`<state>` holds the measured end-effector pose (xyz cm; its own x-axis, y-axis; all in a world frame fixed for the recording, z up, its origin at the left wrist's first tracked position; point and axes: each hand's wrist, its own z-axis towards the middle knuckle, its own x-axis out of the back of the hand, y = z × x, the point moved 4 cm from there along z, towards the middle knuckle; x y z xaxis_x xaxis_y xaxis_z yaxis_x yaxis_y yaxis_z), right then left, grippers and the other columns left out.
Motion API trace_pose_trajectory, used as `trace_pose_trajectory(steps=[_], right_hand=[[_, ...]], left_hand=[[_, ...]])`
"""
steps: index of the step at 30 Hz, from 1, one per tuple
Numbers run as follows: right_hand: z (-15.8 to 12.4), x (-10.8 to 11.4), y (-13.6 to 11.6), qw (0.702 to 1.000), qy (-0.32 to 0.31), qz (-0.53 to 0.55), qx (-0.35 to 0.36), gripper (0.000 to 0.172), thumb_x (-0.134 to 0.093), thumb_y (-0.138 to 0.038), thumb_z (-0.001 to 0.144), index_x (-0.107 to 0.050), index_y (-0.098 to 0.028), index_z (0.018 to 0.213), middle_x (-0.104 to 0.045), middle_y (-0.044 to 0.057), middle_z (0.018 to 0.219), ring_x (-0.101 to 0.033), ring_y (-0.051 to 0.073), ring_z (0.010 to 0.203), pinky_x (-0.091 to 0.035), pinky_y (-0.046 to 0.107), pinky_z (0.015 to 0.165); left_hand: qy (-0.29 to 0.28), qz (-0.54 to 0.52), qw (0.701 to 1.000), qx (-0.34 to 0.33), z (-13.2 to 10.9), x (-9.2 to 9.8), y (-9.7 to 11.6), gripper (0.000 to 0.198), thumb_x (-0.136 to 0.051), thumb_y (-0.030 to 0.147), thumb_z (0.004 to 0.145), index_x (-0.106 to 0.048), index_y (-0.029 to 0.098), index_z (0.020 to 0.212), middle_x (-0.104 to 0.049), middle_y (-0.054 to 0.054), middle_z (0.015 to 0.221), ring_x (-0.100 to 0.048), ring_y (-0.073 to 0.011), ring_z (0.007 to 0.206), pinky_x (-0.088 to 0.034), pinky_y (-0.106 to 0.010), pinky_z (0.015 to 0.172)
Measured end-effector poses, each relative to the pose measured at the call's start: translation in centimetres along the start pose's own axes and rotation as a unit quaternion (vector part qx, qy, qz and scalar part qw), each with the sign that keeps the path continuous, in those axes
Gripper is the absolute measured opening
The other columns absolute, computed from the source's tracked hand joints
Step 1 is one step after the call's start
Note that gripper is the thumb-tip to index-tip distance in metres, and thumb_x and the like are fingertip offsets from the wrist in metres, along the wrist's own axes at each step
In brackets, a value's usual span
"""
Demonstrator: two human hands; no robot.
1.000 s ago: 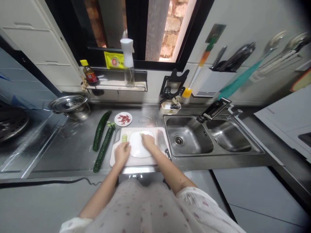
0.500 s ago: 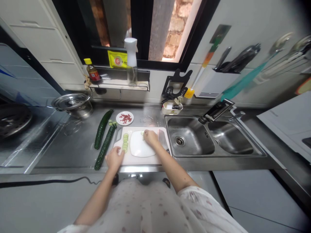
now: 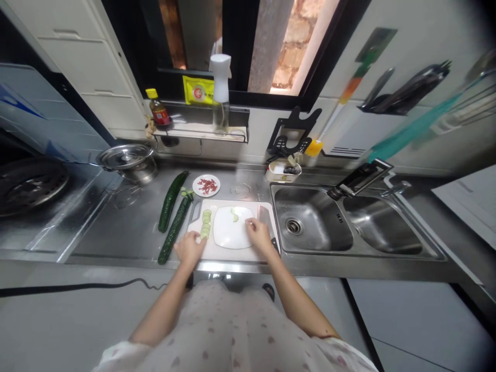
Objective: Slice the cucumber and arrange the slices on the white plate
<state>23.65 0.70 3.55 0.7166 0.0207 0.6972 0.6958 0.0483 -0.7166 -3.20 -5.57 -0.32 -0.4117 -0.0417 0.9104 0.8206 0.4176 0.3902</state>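
Note:
My left hand point(image 3: 189, 249) rests at the left side of the white cutting board point(image 3: 199, 251), thumb and fingers apart, by the lower end of a row of cucumber slices point(image 3: 206, 223). My right hand point(image 3: 259, 236) is over the right edge of a white plate point(image 3: 225, 235), its fingers loosely bent with nothing visible in them. Cucumber slices point(image 3: 234, 217) lie on the upper part of that plate, apart from the hand. On the board's right side lies a knife point(image 3: 265, 216), partly hidden by my right hand.
Left of the board lie a whole cucumber point(image 3: 170, 202) and a cut cucumber point(image 3: 174, 232), with cucumber pieces point(image 3: 186, 192) near its top. Behind stands a small plate of red bits point(image 3: 206, 192). A lidded pot point(image 3: 129, 160) is at left, a double sink point(image 3: 310, 240) at right.
My right hand has drawn back toward the plate's right edge, leaving cucumber slices in view on the plate. The left hand stays by the row of slices. The view has shifted slightly.

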Motion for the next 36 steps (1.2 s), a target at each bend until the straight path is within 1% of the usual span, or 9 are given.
trace_pose_trajectory(steps=[13, 16, 19, 22, 25, 28, 31, 34, 36], right_hand=[[-1.8, -0.9, 0.2, 1.000, -0.001, 0.016, -0.001, 0.032, -0.045, -0.035, 0.088, -0.073, -0.018, 0.091, -0.069, 0.004, 0.071, -0.060, 0.017, 0.064, -0.041, 0.025, 0.062], [-2.0, -0.9, 0.1, 1.000, 0.002, 0.016, 0.006, 0.031, -0.046, -0.035, 0.088, -0.072, -0.019, 0.091, -0.070, 0.005, 0.073, -0.062, 0.018, 0.066, -0.042, 0.025, 0.064], [-2.1, -0.8, -0.1, 1.000, 0.002, 0.020, 0.007, 0.030, -0.046, -0.034, 0.088, -0.073, -0.019, 0.091, -0.070, 0.005, 0.073, -0.062, 0.018, 0.067, -0.043, 0.025, 0.064], [-2.3, -0.8, -0.5, 1.000, -0.002, 0.028, 0.007, 0.030, -0.046, -0.033, 0.088, -0.073, -0.018, 0.091, -0.070, 0.005, 0.072, -0.062, 0.018, 0.065, -0.043, 0.025, 0.064], [-2.3, -0.7, -1.1, 0.999, -0.008, 0.038, 0.003, 0.031, -0.046, -0.033, 0.088, -0.073, -0.018, 0.093, -0.068, 0.004, 0.069, -0.060, 0.017, 0.063, -0.042, 0.024, 0.062], [-1.9, -0.5, -1.7, 0.999, -0.011, 0.047, 0.002, 0.031, -0.047, -0.034, 0.088, -0.073, -0.018, 0.094, -0.066, 0.002, 0.066, -0.059, 0.017, 0.063, -0.042, 0.024, 0.062], [-1.1, -0.4, -2.8, 0.998, -0.018, 0.059, 0.013, 0.028, -0.051, -0.034, 0.086, -0.072, -0.019, 0.097, -0.065, 0.001, 0.067, -0.059, 0.016, 0.063, -0.043, 0.025, 0.064], [-0.3, -0.1, -4.8, 0.993, -0.014, 0.093, 0.076, 0.024, -0.056, -0.031, 0.085, -0.071, -0.021, 0.101, -0.069, 0.004, 0.088, -0.061, 0.017, 0.078, -0.046, 0.028, 0.075], [0.0, -0.1, -6.5, 0.985, -0.028, 0.105, 0.133, 0.023, -0.058, -0.029, 0.085, -0.071, -0.021, 0.102, -0.069, 0.006, 0.095, -0.061, 0.017, 0.088, -0.046, 0.031, 0.082]], left_hand=[[0.010, -0.044, 0.999, 0.009, 0.4, -0.8, -0.3, 0.026, -0.061, 0.037, 0.078, -0.067, 0.022, 0.098, -0.071, -0.007, 0.099, -0.063, -0.0277, 0.095, -0.036, -0.036, 0.082], [0.016, -0.080, 0.996, 0.019, 0.6, -1.4, -0.6, 0.020, -0.061, 0.034, 0.078, -0.066, 0.023, 0.094, -0.072, -0.005, 0.094, -0.064, -0.0262, 0.091, -0.038, -0.036, 0.082], [0.020, -0.151, 0.988, 0.030, 0.9, -2.0, -1.1, 0.016, -0.062, 0.031, 0.076, -0.066, 0.023, 0.089, -0.072, -0.003, 0.088, -0.066, -0.0235, 0.089, -0.041, -0.032, 0.080], [0.015, -0.250, 0.968, 0.033, 1.3, -2.4, -1.6, 0.016, -0.065, 0.030, 0.072, -0.065, 0.022, 0.086, -0.071, -0.003, 0.084, -0.066, -0.0206, 0.085, -0.044, -0.029, 0.075], [0.004, -0.363, 0.931, 0.025, 1.7, -2.2, -1.3, 0.021, -0.070, 0.032, 0.065, -0.065, 0.019, 0.081, -0.070, -0.003, 0.079, -0.065, -0.0185, 0.077, -0.047, -0.027, 0.072], [-0.019, -0.466, 0.884, 0.019, 1.8, -1.3, -0.1, 0.029, -0.076, 0.035, 0.058, -0.064, 0.016, 0.077, -0.068, -0.003, 0.073, -0.063, -0.0167, 0.070, -0.047, -0.026, 0.068], [-0.049, -0.522, 0.851, 0.022, 1.6, 0.0, 1.7, 0.035, -0.079, 0.038, 0.055, -0.065, 0.015, 0.077, -0.067, -0.003, 0.070, -0.062, -0.0152, 0.066, -0.047, -0.025, 0.065], [-0.069, -0.544, 0.836, -0.006, 1.2, 1.5, 3.6, 0.038, -0.082, 0.040, 0.054, -0.066, 0.015, 0.078, -0.067, -0.003, 0.071, -0.062, -0.0155, 0.068, -0.047, -0.025, 0.065], [-0.079, -0.552, 0.830, -0.019, 0.8, 2.4, 4.5, 0.038, -0.082, 0.039, 0.054, -0.066, 0.015, 0.078, -0.067, -0.002, 0.072, -0.062, -0.0152, 0.069, -0.047, -0.025, 0.066]])
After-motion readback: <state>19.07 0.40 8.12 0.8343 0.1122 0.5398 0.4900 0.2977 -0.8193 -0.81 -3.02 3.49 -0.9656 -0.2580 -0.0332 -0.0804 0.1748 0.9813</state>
